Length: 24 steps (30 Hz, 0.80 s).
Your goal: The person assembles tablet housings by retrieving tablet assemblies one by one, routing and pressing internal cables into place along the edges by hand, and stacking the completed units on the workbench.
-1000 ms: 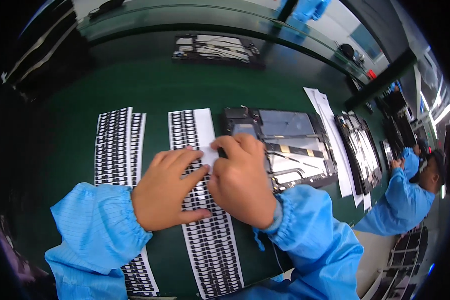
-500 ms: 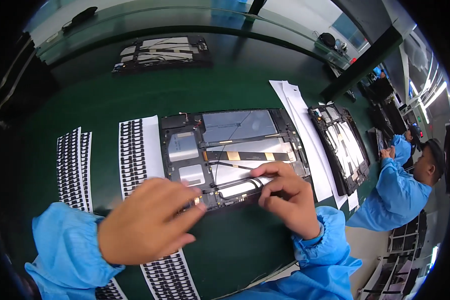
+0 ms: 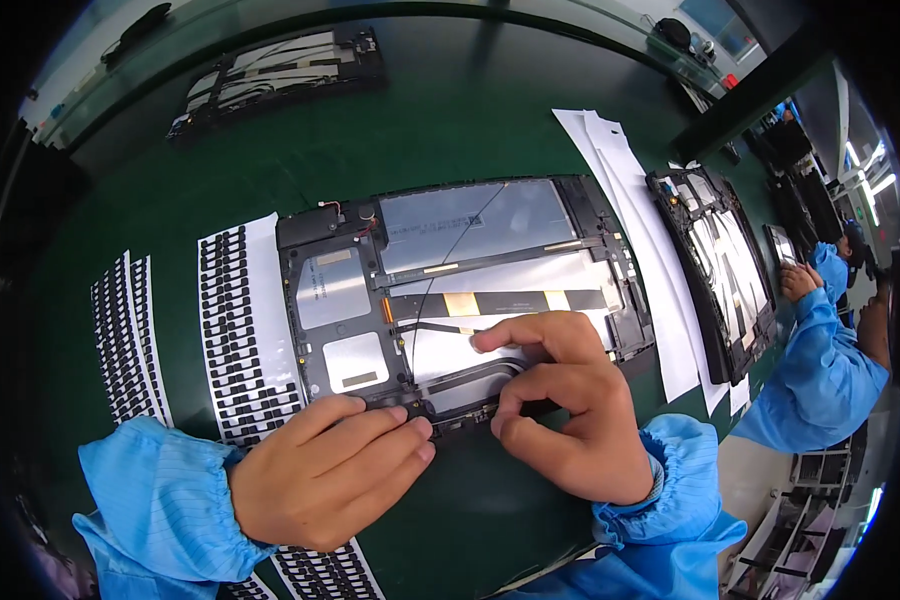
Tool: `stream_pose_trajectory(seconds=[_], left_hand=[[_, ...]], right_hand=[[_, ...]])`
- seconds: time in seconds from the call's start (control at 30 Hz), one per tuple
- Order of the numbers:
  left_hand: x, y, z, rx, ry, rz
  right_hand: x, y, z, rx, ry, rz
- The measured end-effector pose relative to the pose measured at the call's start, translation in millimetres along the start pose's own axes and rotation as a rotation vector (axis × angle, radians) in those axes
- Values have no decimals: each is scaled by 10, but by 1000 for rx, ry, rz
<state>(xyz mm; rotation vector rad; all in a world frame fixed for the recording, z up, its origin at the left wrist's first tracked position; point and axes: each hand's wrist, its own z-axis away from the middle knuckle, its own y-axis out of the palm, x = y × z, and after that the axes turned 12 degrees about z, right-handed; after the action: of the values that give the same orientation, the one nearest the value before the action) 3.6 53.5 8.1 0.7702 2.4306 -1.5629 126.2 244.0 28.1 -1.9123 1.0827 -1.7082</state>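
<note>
Opened tablet chassis (image 3: 460,290) lies flat on the green mat (image 3: 470,110), seen from the head camera; left hand (image 3: 320,470) and right hand (image 3: 570,410) pinch its near edge with narrowed fingertips. It looks thin, rigid, fragile inside: best gripped by the frame

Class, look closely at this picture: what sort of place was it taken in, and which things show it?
Most likely an electronics assembly line. An opened tablet-like device lies on a green work mat, sheets of small black stickers sit beside it, and a co-worker in a blue smock handles another device further along.
</note>
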Motion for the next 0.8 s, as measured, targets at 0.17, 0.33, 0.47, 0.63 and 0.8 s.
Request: stream_pose_trajectory(seconds=[0.17,0.33,0.47,0.63,0.8], left_hand=[[-23,15,21,-35,-5,-1],[-62,74,-96,56,-91,-73],[-68,69,-123,27,-139,31],[-44,93,-126,18,-140,38],[-5,78,-114,10,-145,39]], right_hand=[[17,-3,13,24,-5,48],[43,-27,6,17,-22,78],[-3,-144,79,22,85,-34],[-32,-66,75,18,-18,8],[-35,-53,-7,19,-195,159]])
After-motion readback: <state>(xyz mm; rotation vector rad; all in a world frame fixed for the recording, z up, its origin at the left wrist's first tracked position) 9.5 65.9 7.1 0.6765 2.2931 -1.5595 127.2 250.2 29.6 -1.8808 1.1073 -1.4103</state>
